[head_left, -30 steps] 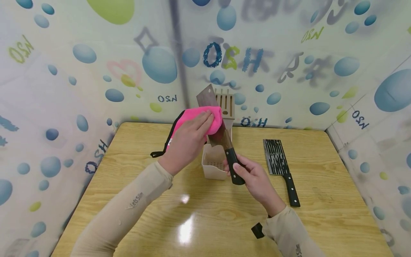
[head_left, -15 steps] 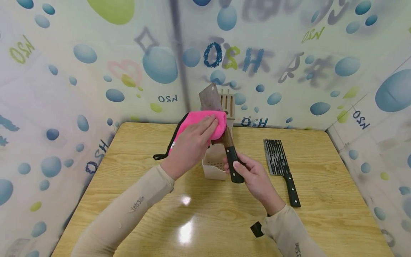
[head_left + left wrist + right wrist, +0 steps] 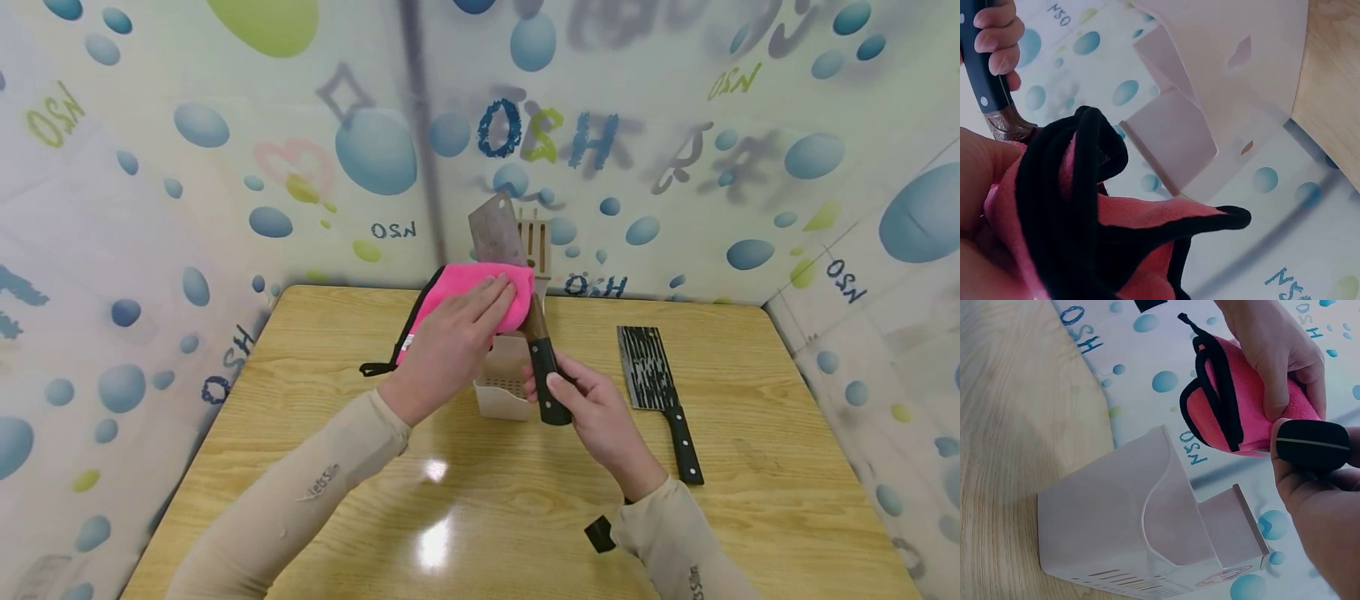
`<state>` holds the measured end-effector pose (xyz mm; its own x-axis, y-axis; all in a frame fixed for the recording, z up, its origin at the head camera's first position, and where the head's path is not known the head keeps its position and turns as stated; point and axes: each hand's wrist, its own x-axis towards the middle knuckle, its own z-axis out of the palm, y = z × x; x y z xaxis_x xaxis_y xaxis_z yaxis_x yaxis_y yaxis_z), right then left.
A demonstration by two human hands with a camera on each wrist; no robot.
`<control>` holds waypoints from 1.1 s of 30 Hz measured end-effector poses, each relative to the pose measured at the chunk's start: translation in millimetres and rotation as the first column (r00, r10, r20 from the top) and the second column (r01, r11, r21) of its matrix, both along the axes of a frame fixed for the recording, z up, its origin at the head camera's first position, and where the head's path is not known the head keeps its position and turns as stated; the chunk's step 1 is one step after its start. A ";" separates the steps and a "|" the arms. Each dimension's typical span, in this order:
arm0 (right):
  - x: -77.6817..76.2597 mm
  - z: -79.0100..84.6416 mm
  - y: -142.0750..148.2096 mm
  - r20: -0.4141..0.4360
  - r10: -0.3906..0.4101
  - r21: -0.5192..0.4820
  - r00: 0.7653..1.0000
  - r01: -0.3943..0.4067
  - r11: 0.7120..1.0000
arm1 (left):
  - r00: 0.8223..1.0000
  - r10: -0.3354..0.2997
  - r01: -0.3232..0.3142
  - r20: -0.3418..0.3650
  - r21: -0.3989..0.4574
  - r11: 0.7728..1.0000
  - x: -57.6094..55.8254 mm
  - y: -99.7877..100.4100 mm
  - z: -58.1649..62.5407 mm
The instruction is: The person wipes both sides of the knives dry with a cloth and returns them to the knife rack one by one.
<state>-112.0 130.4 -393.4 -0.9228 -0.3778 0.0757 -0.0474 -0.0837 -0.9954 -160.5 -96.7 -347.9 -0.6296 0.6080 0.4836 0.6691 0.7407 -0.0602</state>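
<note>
My right hand (image 3: 588, 400) grips the black riveted handle (image 3: 550, 383) of a cleaver (image 3: 497, 229), its blade tilted up and away. My left hand (image 3: 447, 342) holds a folded pink cloth (image 3: 465, 279) with black edging against the lower blade, near the handle. In the right wrist view, the left thumb and fingers pinch the cloth (image 3: 1250, 394) over the blade, which is mostly hidden there. Several right fingers (image 3: 1000, 37) curl round the handle in the left wrist view. Behind and below the cleaver stands a pale knife holder (image 3: 1110, 512) with a perforated bottom.
A second cleaver (image 3: 648, 367), with a black-streaked blade and black handle, lies on the wooden table (image 3: 765, 467) to the right. The slotted back part (image 3: 534, 246) of the holder rises near the patterned wall (image 3: 660, 150). A black strap end (image 3: 600, 533) hangs by the right sleeve.
The left hand and cloth have slid down the blade toward the handle and slightly right, baring more of the upper blade. The right hand keeps its grip, with the cleaver turned slightly more upright.
</note>
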 end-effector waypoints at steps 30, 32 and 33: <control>0.2 3.4 2.7 0.004 0.041 -0.113 0.999 -0.041 0.993 | 0.999 0.031 -0.031 0.024 0.017 0.999 -2.6 -10.6 -2.9; 0.5 3.2 2.3 0.000 0.041 -0.107 0.999 -0.041 0.993 | 0.999 0.034 -0.035 0.028 0.028 0.999 -4.9 -12.6 -2.7; 0.8 3.3 2.1 -0.002 0.040 -0.104 0.999 -0.040 0.994 | 0.999 0.038 -0.039 0.028 0.033 0.999 -5.9 -13.7 -2.3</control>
<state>-111.2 132.5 -390.1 -0.9070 -0.4047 0.1164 -0.0417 -0.1888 -0.9811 -166.4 -110.4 -350.2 -0.6655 0.5669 0.4856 0.6414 0.7670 -0.0164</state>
